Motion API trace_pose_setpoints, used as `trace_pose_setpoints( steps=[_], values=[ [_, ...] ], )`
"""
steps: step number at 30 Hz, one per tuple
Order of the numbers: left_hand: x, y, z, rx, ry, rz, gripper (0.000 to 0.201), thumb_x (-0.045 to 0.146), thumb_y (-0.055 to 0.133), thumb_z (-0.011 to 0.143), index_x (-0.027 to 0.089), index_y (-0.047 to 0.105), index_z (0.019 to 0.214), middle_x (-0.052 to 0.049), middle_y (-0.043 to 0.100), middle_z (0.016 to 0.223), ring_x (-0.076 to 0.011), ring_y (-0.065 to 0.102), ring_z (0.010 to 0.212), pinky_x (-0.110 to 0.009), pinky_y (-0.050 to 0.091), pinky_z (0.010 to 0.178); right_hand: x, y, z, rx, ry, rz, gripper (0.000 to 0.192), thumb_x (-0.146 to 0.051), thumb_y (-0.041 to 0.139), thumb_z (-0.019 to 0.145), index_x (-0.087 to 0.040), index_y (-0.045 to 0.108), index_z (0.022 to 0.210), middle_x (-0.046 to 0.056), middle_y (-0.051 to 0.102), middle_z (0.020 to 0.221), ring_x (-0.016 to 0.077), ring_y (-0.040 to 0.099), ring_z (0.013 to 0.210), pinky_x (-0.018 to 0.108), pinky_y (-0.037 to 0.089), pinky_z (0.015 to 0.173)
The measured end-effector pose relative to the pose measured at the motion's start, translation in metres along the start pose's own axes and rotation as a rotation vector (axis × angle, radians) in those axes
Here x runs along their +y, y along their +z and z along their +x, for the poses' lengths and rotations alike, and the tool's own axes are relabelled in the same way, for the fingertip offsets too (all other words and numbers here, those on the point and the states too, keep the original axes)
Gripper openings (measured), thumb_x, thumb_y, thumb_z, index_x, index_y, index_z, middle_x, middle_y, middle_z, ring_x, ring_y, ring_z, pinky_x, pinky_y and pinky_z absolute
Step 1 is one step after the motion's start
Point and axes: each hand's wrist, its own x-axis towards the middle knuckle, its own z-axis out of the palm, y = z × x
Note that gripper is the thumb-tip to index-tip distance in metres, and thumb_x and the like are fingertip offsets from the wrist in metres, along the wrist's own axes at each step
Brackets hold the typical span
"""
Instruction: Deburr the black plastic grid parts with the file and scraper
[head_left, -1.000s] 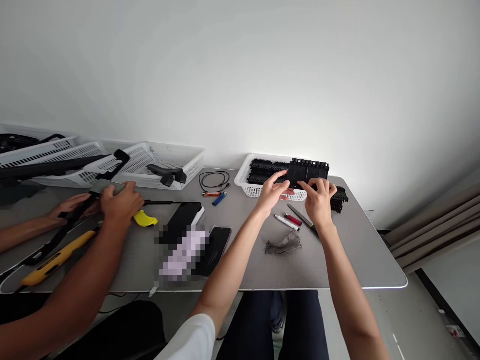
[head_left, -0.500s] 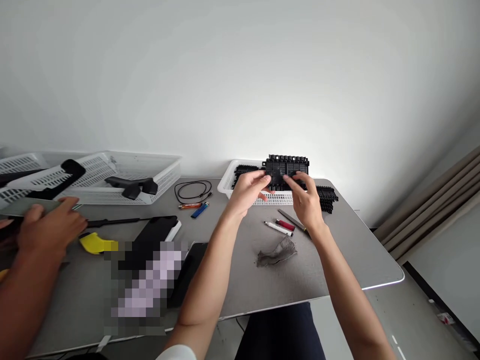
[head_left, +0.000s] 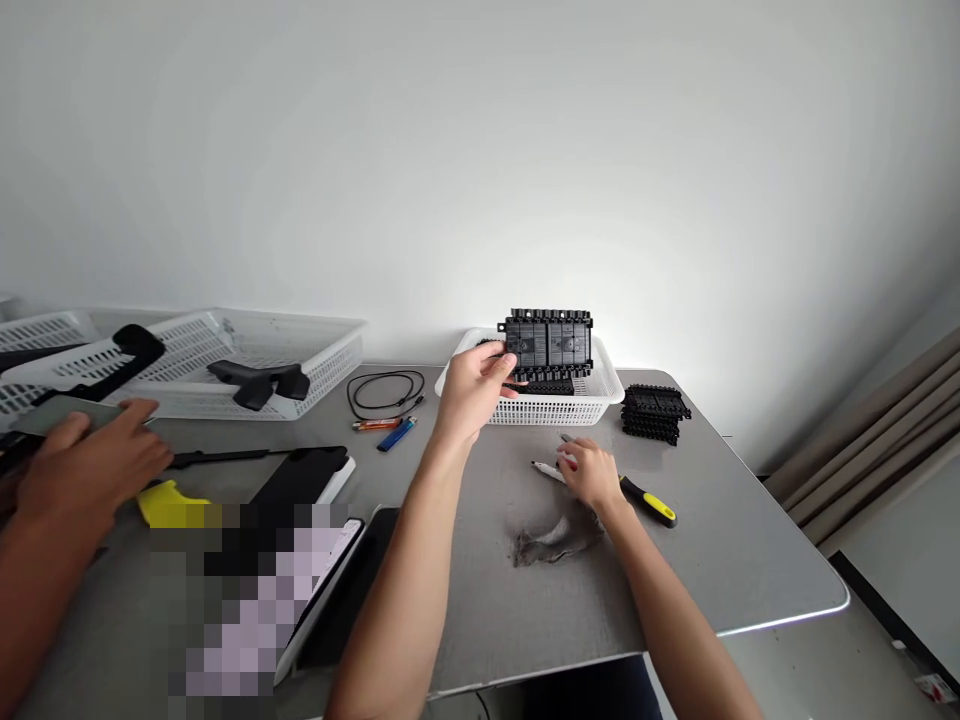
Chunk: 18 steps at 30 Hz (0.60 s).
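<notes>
Holding black part [head_left: 548, 344] in left hand [head_left: 471, 392] | white basket [head_left: 556, 408]: more black parts

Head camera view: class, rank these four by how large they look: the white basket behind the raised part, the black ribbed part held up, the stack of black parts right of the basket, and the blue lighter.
1. White basket.
2. Black ribbed part, in the left hand; raised nearer the camera, so slightly flattered.
3. Stack of black parts.
4. Blue lighter.

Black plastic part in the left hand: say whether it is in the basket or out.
Out. The left hand holds the black plastic part upright above the white basket.
</notes>
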Motion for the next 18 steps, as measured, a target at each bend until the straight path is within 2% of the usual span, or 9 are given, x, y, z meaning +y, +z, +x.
trace_pose_setpoints(
  steps=[5,12,15,18],
  values=[
    [0.005,-0.001,-0.003,-0.053,0.014,-0.05,0.045,0.04,0.072,0.074,0.008,0.069,0.106,-0.009,0.07,0.091,-0.012,0.064,0.066,-0.021,0.057,0.05,0.003,0.003,-0.003,-0.111,0.045,-0.02,0.021,-0.033,0.053,0.094,-0.026,0.072,0.091,0.003,0.071,0.1,0.0204,0.064,0.096,0.027,0.044,0.072],
    [0.01,-0.006,-0.007,-0.111,0.019,-0.076,0.048,0.042,0.075,0.073,0.01,0.069,0.109,-0.01,0.07,0.101,-0.0122,0.063,0.07,-0.024,0.059,0.055,0.01,0.007,-0.001,-0.104,0.139,-0.031,0.022,-0.028,0.056,0.092,-0.028,0.07,0.108,0.003,0.07,0.111,0.0215,0.064,0.1,0.027,0.044,0.073],
    [0.012,-0.006,-0.008,-0.132,0.005,-0.11,0.05,0.042,0.076,0.072,0.01,0.068,0.109,-0.01,0.069,0.102,-0.0106,0.061,0.067,-0.023,0.059,0.054,0.01,0.005,0.001,-0.143,0.166,-0.091,0.02,-0.031,0.058,0.091,-0.029,0.071,0.106,0.005,0.071,0.11,0.0225,0.065,0.098,0.028,0.044,0.072],
    [0.014,-0.005,-0.008,-0.174,0.007,-0.13,0.047,0.042,0.075,0.072,0.01,0.069,0.105,-0.008,0.069,0.096,-0.0102,0.059,0.067,-0.022,0.058,0.054,0.008,0.004,0.005,-0.18,0.12,-0.183,0.017,-0.028,0.057,0.092,-0.025,0.071,0.101,0.006,0.071,0.106,0.0234,0.064,0.1,0.028,0.044,0.074]
  ],
)
